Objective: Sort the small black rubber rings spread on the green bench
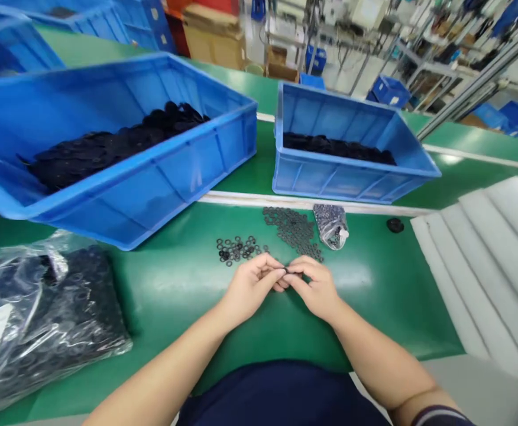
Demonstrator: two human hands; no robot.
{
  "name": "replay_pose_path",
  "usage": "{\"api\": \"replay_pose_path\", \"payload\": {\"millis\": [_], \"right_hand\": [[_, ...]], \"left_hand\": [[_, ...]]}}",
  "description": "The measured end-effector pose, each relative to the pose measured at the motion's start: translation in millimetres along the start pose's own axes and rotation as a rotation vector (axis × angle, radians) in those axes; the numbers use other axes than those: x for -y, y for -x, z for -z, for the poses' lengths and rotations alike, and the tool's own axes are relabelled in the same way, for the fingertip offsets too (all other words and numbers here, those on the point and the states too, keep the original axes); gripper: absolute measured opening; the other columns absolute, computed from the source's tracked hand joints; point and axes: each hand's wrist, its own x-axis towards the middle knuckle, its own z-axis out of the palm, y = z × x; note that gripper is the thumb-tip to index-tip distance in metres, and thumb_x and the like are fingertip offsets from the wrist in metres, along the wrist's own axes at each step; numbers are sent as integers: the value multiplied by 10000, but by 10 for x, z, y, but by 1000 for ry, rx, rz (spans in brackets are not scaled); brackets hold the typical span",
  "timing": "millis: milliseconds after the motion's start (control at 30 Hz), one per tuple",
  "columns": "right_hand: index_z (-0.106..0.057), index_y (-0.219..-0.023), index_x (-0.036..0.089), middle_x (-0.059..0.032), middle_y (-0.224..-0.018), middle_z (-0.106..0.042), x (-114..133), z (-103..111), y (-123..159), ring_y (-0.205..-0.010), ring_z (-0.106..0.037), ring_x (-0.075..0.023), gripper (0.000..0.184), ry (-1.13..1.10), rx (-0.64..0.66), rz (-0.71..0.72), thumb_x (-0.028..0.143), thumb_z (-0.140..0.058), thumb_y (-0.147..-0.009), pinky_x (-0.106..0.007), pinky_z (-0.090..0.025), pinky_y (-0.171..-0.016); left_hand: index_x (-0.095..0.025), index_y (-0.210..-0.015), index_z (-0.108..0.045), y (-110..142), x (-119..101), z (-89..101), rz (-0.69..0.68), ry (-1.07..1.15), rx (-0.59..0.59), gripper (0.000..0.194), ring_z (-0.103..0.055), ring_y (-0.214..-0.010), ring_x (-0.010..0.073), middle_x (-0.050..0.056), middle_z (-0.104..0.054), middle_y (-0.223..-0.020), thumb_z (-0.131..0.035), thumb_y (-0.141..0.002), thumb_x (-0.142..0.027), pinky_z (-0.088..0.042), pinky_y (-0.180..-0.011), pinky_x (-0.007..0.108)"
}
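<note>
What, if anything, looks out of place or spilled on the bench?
One lone black part lies by the white stack at right, apart from the loose black rings and dark gray pieces near the middle. Those are loosely spread, perhaps deliberately; I see no clear damage.

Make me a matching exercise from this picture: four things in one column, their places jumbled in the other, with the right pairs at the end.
Things
1. Small dark part
2. Large clear bag
3. Small clear bag
4. White stack

Places
A. Just right of the spread of small dark grey pieces
B. Along the picture's right edge
C. At the fingertips of the left hand and right hand
D. In the picture's lower left

Pairs: 1-C, 2-D, 3-A, 4-B
</note>
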Motion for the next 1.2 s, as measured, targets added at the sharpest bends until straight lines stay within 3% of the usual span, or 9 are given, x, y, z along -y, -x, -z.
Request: {"api": "replay_pose_path", "payload": {"millis": [233,367,533,767,1033,1200], "right_hand": [[-709,-947,213,-27,-850,-686,36,48,58,-728,-632,-138,83,-74,148,-187,236,-629,-954,-278,-529,-657],[-706,-915,211,-24,-844,-696,72,-13,59,-781,-654,-148,101,-106,154,-262,215,-618,-964,-295,-531,-734],[-728,-899,220,-20,-834,-720,97,-71,88,-756,-669,-150,95,-154,100,-334,235,-648,-947,-284,-530,-700],[-721,-919,220,-19,-810,-702,128,-61,110,-707,-642,-146,63,-84,120,-269,266,-680,-931,-273,-520,-644],[-666,-948,222,-32,-835,-690,101,-30,96,-768,-658,-160,129,98,214,-146,233,-544,-991,-299,-553,-728],[-686,-1096,247,-61,-989,-733,113,35,89,-913,-699,-193,208,138,268,-77,238,-495,-1016,-343,-588,-823]], "left_hand": [[-155,-860,-628,80,107,95,60,-92,20,173,-669,-614,126,20,-715,-692,-686,-899,-313,-569,-618,243],[-158,-857,-607,83,151,117,88,-30,31,158,-624,-567,110,6,-687,-657,-649,-912,-299,-526,-561,223],[-174,-871,-576,94,198,109,73,-42,29,144,-594,-566,106,-15,-649,-647,-575,-943,-299,-498,-546,219],[-192,-867,-579,146,227,114,-50,-308,10,160,-575,-585,109,-30,-605,-637,-516,-965,-302,-471,-595,237],[-195,-868,-615,173,201,112,-61,-317,29,200,-608,-623,131,-8,-642,-676,-580,-944,-377,-488,-601,245],[-203,-838,-645,126,177,171,-138,-435,-15,156,-617,-668,135,0,-662,-742,-653,-890,-350,-502,-648,245]]}}
